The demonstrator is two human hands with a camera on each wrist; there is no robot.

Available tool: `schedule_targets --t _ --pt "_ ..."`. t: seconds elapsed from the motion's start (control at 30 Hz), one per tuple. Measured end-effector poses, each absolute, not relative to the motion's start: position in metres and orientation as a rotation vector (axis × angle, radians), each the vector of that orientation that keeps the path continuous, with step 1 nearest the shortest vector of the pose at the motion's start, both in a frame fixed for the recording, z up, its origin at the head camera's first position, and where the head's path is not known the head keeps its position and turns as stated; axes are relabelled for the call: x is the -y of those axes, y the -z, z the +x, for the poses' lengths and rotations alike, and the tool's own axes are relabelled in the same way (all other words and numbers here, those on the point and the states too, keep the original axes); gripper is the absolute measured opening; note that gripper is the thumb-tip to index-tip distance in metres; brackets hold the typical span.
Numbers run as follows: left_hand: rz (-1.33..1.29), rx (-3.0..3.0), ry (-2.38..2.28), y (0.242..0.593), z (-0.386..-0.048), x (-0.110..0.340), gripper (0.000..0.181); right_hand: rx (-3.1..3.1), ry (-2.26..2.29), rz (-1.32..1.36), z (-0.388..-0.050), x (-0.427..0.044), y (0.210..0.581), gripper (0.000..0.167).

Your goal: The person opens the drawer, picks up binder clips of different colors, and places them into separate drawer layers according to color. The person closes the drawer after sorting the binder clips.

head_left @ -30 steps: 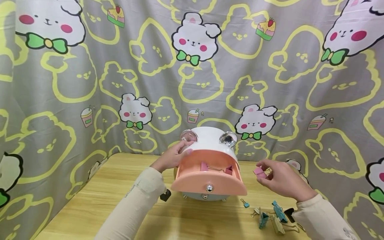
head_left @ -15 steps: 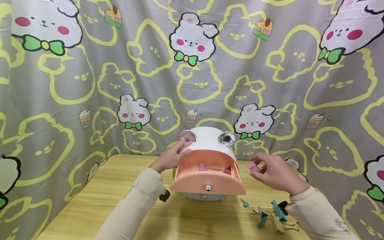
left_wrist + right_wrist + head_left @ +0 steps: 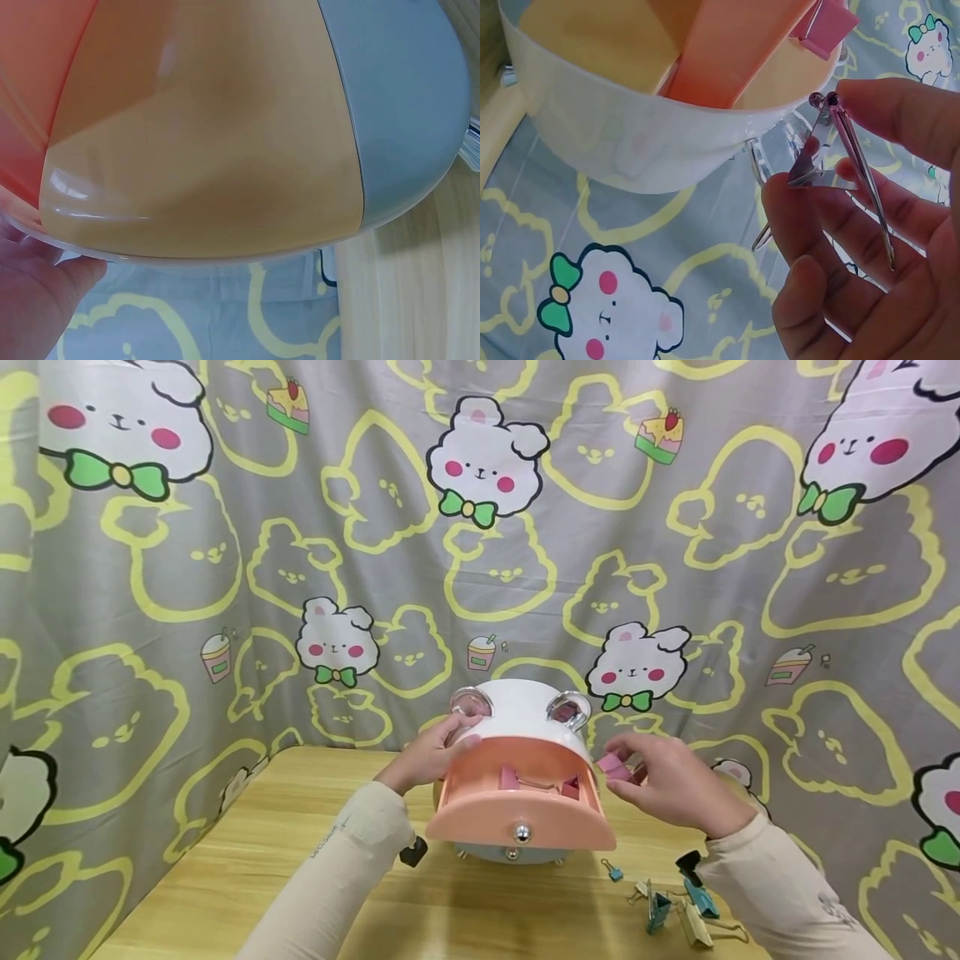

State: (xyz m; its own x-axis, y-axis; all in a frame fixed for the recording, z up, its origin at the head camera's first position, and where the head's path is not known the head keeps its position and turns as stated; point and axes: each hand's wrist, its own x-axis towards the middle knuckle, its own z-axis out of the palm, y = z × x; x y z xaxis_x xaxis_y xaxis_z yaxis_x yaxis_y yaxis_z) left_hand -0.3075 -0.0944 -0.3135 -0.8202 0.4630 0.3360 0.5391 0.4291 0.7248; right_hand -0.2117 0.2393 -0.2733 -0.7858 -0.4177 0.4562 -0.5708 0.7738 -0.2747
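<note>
A: What's around the work?
B: A grey curtain [image 3: 405, 568] printed with cartoon rabbits hangs behind a wood-grain table [image 3: 322, 777]. I'm watching a white desktop drawer box [image 3: 521, 706] with its peach drawer [image 3: 480, 817] open towards the near side.
A: And the hands?
B: The right hand [image 3: 671, 781] pinches a pink binder clip [image 3: 615, 767] between its fingertips. The left hand [image 3: 427, 752] rests on the box's left side, thumb apart from the fingers; how firmly it presses, I can't tell.
A: Which relation counts most?
B: The clip is just right of the drawer's right wall, outside it, at the left end of the right hand, far nearer that hand than the other. One wire handle runs back towards the palm. Inside the drawer are two more pink pieces, one left [image 3: 509, 777], one right [image 3: 572, 787].
A: What can't you make out?
B: The right fingers hide part of the clip. The left hand is cut off in its wrist view. The right sleeve [image 3: 780, 881] comes close to the loose binder clips [image 3: 695, 927] on the near right, and a black object [image 3: 413, 852] by the left sleeve [image 3: 337, 860] is too unclear to name.
</note>
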Motion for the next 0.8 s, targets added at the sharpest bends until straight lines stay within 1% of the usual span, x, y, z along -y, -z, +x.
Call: schedule_targets --t 0.3,0.8 --pt "-0.905 2.587 1.353 0.314 -0.309 0.095 0.045 2.577 -0.615 0.808 -0.213 -0.231 0.269 0.027" --pt "-0.917 2.567 1.351 0.315 -0.309 0.095 0.044 2.597 -0.612 0.816 -0.222 -0.217 0.264 0.031"
